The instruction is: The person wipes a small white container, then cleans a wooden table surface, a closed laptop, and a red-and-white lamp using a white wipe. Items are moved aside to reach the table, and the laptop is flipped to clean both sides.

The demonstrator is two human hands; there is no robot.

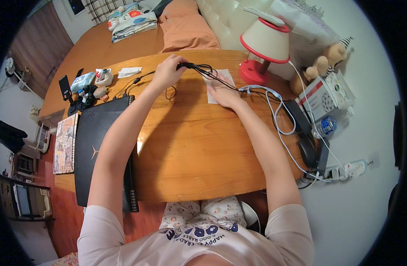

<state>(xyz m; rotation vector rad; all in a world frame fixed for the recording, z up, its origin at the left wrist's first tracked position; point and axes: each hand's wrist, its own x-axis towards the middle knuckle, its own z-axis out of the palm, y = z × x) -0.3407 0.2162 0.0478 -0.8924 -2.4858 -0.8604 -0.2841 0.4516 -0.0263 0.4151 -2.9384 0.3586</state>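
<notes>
My left hand (168, 73) grips a bundle of looped black cables (198, 67) and holds it up over the far part of the wooden table (203, 149). One cable runs left from it to the far edge of a closed black laptop (100, 123), which my left forearm partly covers. Beneath the raised loops, my right hand (224, 92) lies flat with fingers spread on a white wipe (211, 97) on the tabletop. The loops hide part of its fingers. Beyond the right wrist, the black cable continues past a pale blue cable (277, 113).
At the right stand a red-based lamp (253, 71), a black power adapter (298, 116), a mouse (306, 153) and a plastic bottle (326, 126) near the wall. At far left are a phone on a stand (65, 88), a wipes pack (83, 82) and a folded tissue (129, 72).
</notes>
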